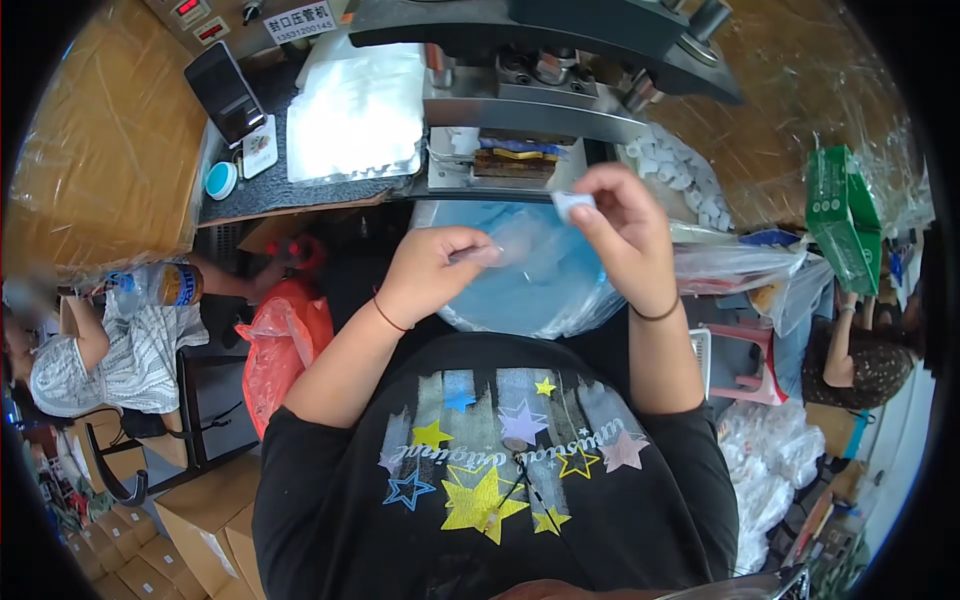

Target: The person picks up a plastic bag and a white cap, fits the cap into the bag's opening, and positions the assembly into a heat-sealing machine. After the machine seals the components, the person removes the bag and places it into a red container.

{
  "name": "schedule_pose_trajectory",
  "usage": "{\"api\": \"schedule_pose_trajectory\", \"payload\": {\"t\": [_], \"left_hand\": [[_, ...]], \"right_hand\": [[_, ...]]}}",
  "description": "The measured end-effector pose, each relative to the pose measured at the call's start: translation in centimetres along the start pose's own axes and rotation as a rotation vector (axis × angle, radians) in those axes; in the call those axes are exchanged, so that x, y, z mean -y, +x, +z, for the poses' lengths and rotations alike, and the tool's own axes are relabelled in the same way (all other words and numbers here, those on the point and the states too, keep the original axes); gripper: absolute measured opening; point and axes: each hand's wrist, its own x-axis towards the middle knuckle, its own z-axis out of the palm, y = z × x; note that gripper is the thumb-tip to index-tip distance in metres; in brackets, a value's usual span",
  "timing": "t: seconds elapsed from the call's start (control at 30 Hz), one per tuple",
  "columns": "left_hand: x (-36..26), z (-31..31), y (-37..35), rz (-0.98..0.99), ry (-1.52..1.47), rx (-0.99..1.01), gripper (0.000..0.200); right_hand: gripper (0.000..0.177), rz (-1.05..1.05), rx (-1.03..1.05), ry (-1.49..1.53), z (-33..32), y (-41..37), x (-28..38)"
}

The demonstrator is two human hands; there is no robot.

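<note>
My left hand point(428, 272) is closed in a pinch on a thin piece of clear plastic point(508, 248), which shows faintly against the blue behind it. To its right and a little higher, my right hand point(632, 235) grips a small white plastic piece point(573, 203) between thumb and forefinger. Both hands are over a container lined with a blue-tinted clear bag point(535, 295), just below the table edge. Directly ahead is a press machine point(560, 85) with a metal die block point(515, 162) on its bed. Small white plastic fittings point(680, 175) lie heaped beyond my right hand.
A stack of clear plastic pouches point(355, 115) lies left of the press, beside a phone point(225, 92) and a small teal-lidded jar point(221, 180). A green box point(842, 220) is at right. A red bag point(285, 345) hangs at left. Other people sit on both sides.
</note>
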Motion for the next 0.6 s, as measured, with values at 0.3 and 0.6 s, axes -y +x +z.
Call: {"api": "schedule_pose_trajectory", "payload": {"t": [0.3,0.6], "left_hand": [[-0.6,3.2,-0.3,-0.277,-0.594,0.448,0.03],[-0.3,1.6,2.3,-0.422,-0.676,0.312,0.031]], "right_hand": [[0.013,-0.062,0.313,-0.391,-2.5,1.0,1.3],[0.031,-0.012,-0.003,-1.18,-10.7,1.8,-6.6]]}}
